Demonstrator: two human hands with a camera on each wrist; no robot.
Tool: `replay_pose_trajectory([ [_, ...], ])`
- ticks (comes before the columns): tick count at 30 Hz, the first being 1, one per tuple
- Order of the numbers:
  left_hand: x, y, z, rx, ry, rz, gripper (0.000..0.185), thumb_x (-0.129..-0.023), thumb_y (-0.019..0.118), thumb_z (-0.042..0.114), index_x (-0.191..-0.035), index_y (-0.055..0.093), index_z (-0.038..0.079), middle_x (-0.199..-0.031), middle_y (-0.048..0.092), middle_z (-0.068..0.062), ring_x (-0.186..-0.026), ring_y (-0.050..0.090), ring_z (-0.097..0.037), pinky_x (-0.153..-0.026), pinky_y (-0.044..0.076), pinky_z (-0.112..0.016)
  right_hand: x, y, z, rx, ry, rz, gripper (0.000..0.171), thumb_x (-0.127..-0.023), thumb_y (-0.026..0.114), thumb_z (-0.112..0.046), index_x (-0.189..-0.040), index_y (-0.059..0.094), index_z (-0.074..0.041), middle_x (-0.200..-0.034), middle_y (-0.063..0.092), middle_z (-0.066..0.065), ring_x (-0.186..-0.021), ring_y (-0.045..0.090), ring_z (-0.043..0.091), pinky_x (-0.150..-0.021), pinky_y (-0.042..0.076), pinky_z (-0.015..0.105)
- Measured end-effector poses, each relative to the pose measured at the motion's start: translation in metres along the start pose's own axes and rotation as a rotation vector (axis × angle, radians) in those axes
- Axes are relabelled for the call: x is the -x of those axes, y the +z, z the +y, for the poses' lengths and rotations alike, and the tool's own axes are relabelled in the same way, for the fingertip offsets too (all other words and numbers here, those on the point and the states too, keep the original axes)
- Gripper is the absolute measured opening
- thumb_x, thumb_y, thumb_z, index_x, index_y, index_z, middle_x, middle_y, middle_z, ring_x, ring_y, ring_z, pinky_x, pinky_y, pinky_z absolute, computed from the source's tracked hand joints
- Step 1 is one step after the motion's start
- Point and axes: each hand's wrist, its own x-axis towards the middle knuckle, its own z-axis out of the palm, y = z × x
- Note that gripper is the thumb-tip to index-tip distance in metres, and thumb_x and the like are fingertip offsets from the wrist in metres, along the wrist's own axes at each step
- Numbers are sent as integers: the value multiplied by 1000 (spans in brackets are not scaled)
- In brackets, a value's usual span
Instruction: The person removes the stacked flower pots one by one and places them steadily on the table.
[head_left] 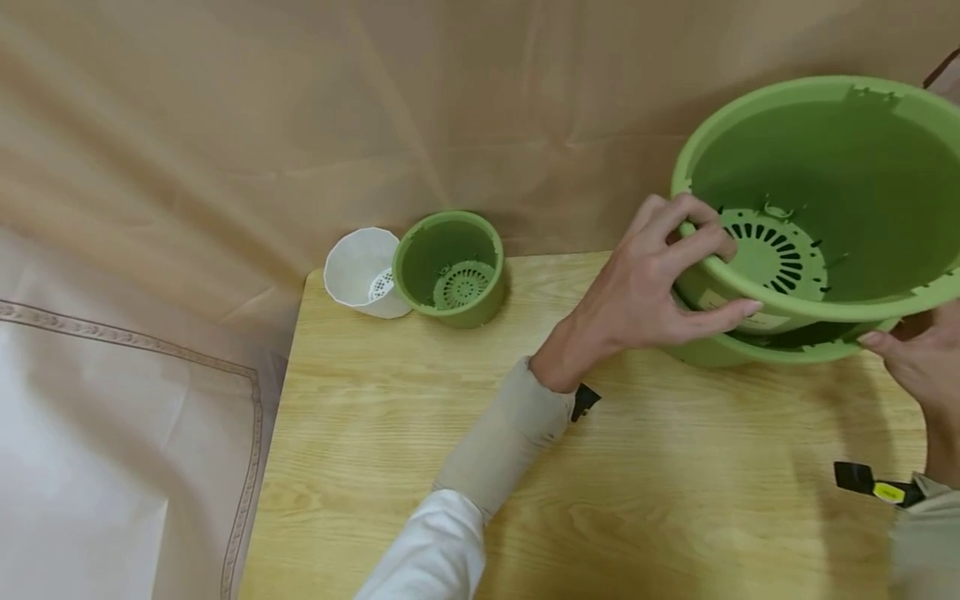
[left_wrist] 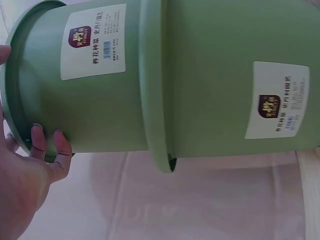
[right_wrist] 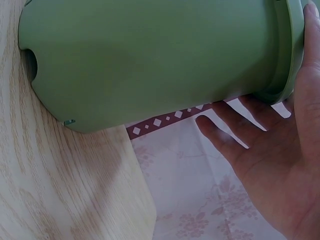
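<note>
A large green plastic flower pot [head_left: 840,183] with a slotted bottom is raised and tilted, its lower part inside a second green flower pot [head_left: 720,350]. My left hand [head_left: 660,275] grips the upper pot's rim, fingers curled over its inside edge and thumb outside. On the right, my right hand [head_left: 918,358] holds the lower pot's rim, thumb on top and fingers spread along the outer wall. That lower pot stands on the wooden table [right_wrist: 75,180] in the right wrist view. White labels [left_wrist: 95,42] show on both pots in the left wrist view.
A small green flower pot [head_left: 483,304] stands at the table's back left, next to a small white pot [head_left: 356,271] that leans over. Behind the table hangs a tan cloth [head_left: 450,108]. The table's left edge borders a pale patterned cloth [head_left: 112,400].
</note>
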Motion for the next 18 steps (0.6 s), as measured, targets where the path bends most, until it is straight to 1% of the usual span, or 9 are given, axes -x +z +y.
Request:
replay_pose_trajectory([
  [3, -4, -4, 1, 2, 11, 27, 42, -78, 77, 51, -94, 72, 13, -102, 58, -4, -93, 49, -17, -91, 33, -26, -1, 1, -1, -3, 10, 7, 75, -89, 73, -6, -149, 32, 8, -147, 45, 11, -135, 43, 22, -104, 37, 16],
  [7, -10, -8, 5, 8, 16, 54, 42, -77, 79, 51, -93, 72, 13, -101, 58, -4, -94, 50, -16, -91, 33, -26, 2, 2, -5, 80, 50, 9, 70, -93, 67, -7, -151, 30, 5, -148, 43, 5, -134, 42, 17, -104, 36, 14],
  [11, -15, -14, 8, 23, 5, 72, 41, -75, 81, 50, -92, 73, 14, -101, 59, -4, -95, 50, -16, -92, 34, -24, 3, 1, -7, 103, 58, 11, 65, -96, 63, -7, -151, 31, 5, -148, 42, 2, -134, 42, 15, -106, 33, 15],
  [15, -18, -20, 10, 39, -8, 84, 41, -72, 84, 49, -91, 74, 14, -101, 59, -4, -95, 49, -16, -92, 35, -24, 3, 0, -6, 99, 77, 24, 64, -95, 64, -6, -151, 34, 4, -147, 45, 2, -133, 43, 15, -105, 33, 15],
  [18, -19, -25, 11, 34, -8, 97, 42, -72, 84, 50, -91, 74, 14, -101, 59, -4, -95, 49, -16, -92, 35, -24, 3, 0, -6, 128, 88, 32, 64, -95, 65, -6, -151, 34, 3, -146, 45, -1, -131, 45, 12, -104, 34, 14],
])
